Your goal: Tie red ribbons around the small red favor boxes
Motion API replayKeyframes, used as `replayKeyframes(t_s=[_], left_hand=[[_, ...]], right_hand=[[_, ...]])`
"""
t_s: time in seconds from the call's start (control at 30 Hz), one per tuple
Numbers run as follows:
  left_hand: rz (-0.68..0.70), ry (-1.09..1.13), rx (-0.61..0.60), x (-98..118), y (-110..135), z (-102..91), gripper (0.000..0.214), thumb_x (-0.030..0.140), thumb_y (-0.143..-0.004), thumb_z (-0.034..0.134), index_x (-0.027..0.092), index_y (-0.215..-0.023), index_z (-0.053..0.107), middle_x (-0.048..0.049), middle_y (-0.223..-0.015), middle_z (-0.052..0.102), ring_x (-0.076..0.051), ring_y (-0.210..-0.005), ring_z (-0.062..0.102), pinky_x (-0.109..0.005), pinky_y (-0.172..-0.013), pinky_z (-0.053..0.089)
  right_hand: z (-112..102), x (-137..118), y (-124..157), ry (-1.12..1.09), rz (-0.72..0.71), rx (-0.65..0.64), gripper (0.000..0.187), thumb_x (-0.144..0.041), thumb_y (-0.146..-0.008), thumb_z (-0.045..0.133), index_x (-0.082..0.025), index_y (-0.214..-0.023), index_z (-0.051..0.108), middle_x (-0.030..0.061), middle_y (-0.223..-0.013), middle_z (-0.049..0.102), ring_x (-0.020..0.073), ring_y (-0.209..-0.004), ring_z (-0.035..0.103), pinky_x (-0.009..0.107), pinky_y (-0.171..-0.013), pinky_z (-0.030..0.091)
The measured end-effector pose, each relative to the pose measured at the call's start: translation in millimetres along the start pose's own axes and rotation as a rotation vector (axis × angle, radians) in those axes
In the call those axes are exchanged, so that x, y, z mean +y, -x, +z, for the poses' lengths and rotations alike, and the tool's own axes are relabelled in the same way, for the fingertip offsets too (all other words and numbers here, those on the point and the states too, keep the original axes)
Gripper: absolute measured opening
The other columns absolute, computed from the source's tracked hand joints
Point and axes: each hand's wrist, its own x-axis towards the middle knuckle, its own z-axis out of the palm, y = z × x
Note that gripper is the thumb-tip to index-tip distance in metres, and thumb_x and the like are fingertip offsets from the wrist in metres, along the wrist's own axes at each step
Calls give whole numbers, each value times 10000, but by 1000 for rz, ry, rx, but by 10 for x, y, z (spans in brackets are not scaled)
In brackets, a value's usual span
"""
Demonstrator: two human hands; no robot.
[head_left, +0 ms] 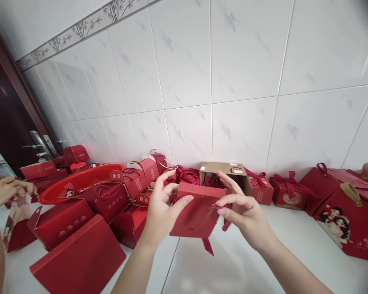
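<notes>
I hold a small flat red gift box (197, 212) up in front of me over the white floor. My left hand (164, 208) grips its left edge, thumb on the face and fingers behind. My right hand (242, 210) pinches a dark red ribbon (209, 246) at the box's right edge; the ribbon's tail hangs below the box. Behind the box stands an open brown cardboard carton (225, 171) with red ribbons inside.
Several red gift boxes (79, 257) lie at the left beside a red plastic basin (76, 179). Finished ribboned boxes (290, 192) and larger red bags (346, 220) line the tiled wall at the right. Another person's hands (6, 190) work at the far left. A dark door (9, 118) stands at the left.
</notes>
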Motion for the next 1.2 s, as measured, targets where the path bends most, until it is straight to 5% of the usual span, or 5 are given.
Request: replayKeyframes(t_s=[0.13, 0.4, 0.7, 0.97, 1.2], left_hand=[[18, 107, 5, 8, 153, 205, 383, 340, -812, 667, 250, -1135, 482, -36, -1006, 651, -166, -873, 649, -246, -730, 528], [182, -146, 112, -114, 159, 313, 155, 380, -901, 537, 226, -917, 531, -23, -1101, 569, -149, -1099, 530, -255, -955, 419], [240, -276, 249, -154, 96, 244, 169, 379, -912, 503, 210, -910, 512, -11, -876, 576, -136, -858, 558, -236, -797, 456], [311, -263, 216, -110, 217, 338, 94, 301, -923, 492, 214, -888, 495, 1, -816, 577, -125, -761, 577, -221, -713, 470], [502, -300, 133, -66, 319, 387, 56, 179, -914, 496, 226, -942, 484, 5, -863, 635, -107, -803, 620, -192, -727, 483]], right_hand=[[63, -10, 35, -68, -110, 21, 109, -209, -855, 665, -254, -756, 666, 32, -1294, 533, 228, -1178, 524, 354, -861, 517], [75, -63, 55, 199, -263, 234, 148, -145, -842, 643, -253, -742, 657, 6, -1357, 432, 228, -1287, 386, 372, -984, 416], [-21, -234, 105, 42, -300, 170, 186, -115, -877, 609, -287, -947, 609, 7, -864, 598, 140, -849, 594, 254, -716, 522], [37, -146, 81, 294, -244, 44, 78, -195, -824, 690, -251, -770, 682, 36, -1378, 430, 286, -1371, 270, 477, -1087, 323], [126, -110, 136, 375, -258, 138, 86, -203, -849, 655, -275, -846, 703, 44, -1337, 472, 271, -1255, 442, 439, -1005, 424]])
